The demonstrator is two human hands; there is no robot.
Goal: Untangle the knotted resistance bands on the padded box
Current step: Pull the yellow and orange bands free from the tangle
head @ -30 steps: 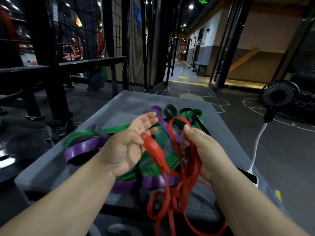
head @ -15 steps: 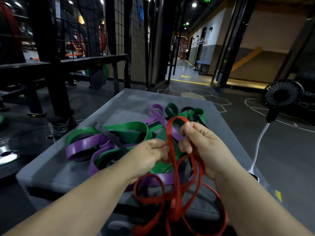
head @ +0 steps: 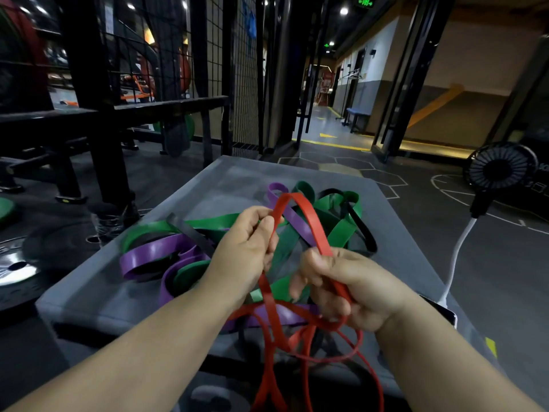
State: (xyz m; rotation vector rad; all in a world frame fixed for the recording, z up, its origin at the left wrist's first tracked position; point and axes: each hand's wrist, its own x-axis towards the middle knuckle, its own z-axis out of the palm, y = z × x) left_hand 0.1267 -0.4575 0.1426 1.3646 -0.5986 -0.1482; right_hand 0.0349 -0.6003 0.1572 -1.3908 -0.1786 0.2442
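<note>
Over the grey padded box (head: 208, 185) | left hand (head: 246, 248) pinches one side of a raised red band (head: 309, 218) loop | right hand (head: 353, 289) is curled round the other side, fingers blurred | green bands (head: 338, 230), purple bands (head: 154, 254), seemingly black band (head: 361, 224) lie tangled on the box | fan (head: 499, 171) at right

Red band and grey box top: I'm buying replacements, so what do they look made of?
The red band looks like latex rubber, smooth, matte: it bends in limp flat loops. The box top seems vinyl-covered padding: rounded soft edges, dull sheen.
</note>
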